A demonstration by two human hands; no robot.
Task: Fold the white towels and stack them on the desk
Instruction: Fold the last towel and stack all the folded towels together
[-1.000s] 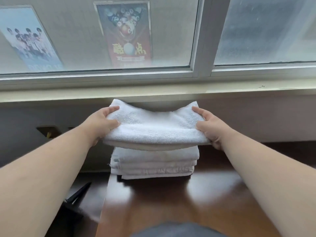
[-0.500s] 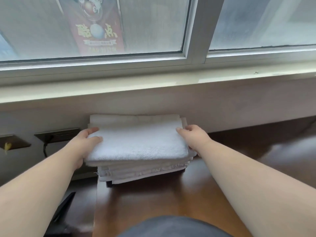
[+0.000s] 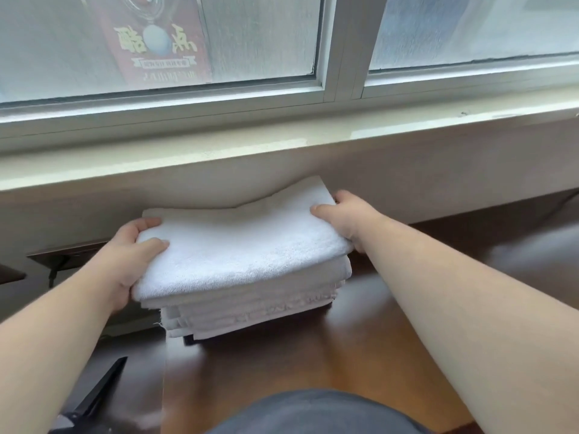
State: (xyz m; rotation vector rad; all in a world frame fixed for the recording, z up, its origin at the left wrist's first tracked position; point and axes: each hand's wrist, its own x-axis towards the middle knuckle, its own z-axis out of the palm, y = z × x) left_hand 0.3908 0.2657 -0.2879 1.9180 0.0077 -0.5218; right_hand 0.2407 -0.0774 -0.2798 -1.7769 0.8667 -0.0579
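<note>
**Folded towel going onto the stack**

Gripped at both ends: top folded towel [image 3: 241,245], left hand [image 3: 128,264] and right hand [image 3: 347,217] with thumbs on top, fingers curled beneath. Resting on stacked white towels [image 3: 250,311] at the desk [image 3: 313,364] rear corner. Remaining: letting go. No unfolded towels visible.

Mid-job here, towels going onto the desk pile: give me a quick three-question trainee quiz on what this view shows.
1. True or false: the left hand grips the folded white terry towel on top, thumb above it.
2. What does the right hand hold? A) the pale stone windowsill B) the top towel's right end C) nothing
3. Fill in: the stack of folded white towels rests on the brown wooden ____.

Key: 1 true; 2 B; 3 desk.
</note>
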